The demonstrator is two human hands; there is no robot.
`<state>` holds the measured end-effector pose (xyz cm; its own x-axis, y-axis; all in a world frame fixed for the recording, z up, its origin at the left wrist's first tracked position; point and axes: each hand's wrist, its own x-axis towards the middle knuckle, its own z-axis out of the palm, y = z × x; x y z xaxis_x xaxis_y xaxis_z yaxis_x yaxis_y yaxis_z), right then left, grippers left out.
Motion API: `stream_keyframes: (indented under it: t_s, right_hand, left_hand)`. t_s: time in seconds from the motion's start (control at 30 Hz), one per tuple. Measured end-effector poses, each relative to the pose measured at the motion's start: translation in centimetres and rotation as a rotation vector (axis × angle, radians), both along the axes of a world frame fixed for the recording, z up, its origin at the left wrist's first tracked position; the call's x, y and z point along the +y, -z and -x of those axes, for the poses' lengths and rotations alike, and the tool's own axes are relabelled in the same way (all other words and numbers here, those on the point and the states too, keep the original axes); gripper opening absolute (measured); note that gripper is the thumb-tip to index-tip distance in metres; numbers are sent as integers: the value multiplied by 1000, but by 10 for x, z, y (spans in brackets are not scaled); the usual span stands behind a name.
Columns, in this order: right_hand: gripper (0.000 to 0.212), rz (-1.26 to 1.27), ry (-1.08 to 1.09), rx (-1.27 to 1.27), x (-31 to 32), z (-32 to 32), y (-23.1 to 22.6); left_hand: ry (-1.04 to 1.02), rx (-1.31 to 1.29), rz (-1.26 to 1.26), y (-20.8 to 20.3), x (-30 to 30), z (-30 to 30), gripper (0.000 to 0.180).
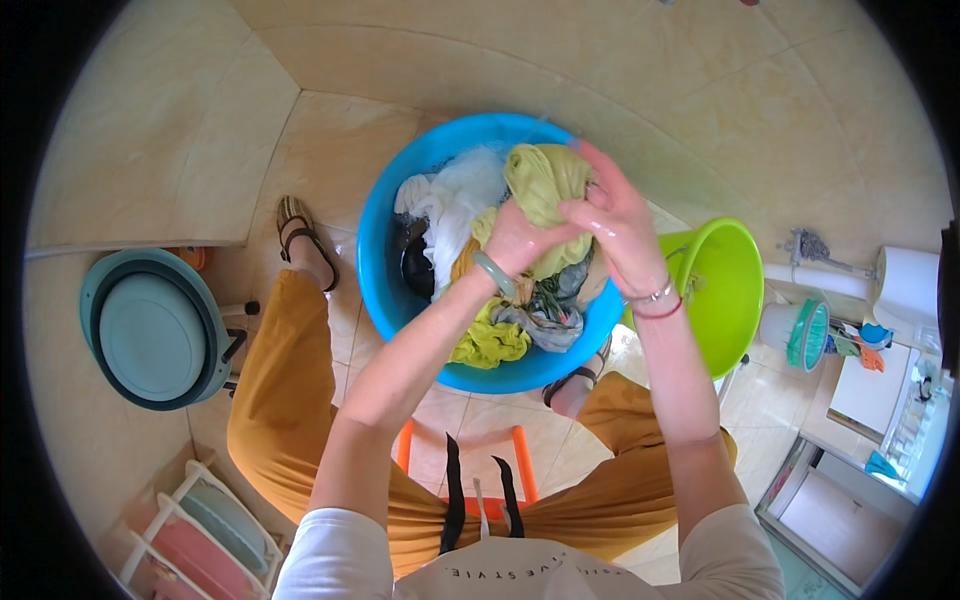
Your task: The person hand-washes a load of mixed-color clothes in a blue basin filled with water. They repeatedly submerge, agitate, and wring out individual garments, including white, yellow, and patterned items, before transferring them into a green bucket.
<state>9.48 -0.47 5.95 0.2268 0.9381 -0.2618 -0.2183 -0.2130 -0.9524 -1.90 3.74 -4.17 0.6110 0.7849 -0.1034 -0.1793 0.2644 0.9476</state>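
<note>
Left: a grey-blue basin (pixel 152 342), well apart from the work. Next, the blue tub (pixel 371 270), with a soaked-looking white cloth (pixel 462 198) lying in its left side. Left hand (pixel 522 240) was closed on the near left part of a pale green cloth (pixel 543 184), which was bunched above the far right half of the tub, over a heap of laundry (pixel 556 328). Good handling, in my judgement, called for a firm hold from both sides, pressure spread over the whole bunch rather than pinched at one fold, and the cloth low over the tub so that drips fell inside. Its long axis ran roughly far to near; the rounded, folded end pointed far and slightly left, the other end near. Front and back could not be told. Right hand (pixel 618 228) gripped the cloth's right side, thumb across it, fingers reaching far and partly hidden. Rightmost of note: a green bucket (pixel 742 290), just beside the tub.
</note>
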Motion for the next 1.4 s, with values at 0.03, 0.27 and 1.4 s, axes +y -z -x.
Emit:
stream_keyframes:
  t_s: [0.03,0.27,1.4]
  right_hand:
    - [50,56,-109,-199,1,-19,11]
    - [65,-221,-186,-318,17,-68,49]
    - [14,-283,18,-928,17,-22,101]
  left_hand:
    - [20,-45,109,-2,-1,1,64]
    - [297,-307,521,-10,15,15,52]
    - [309,524,-254,32,-2,-21,50]
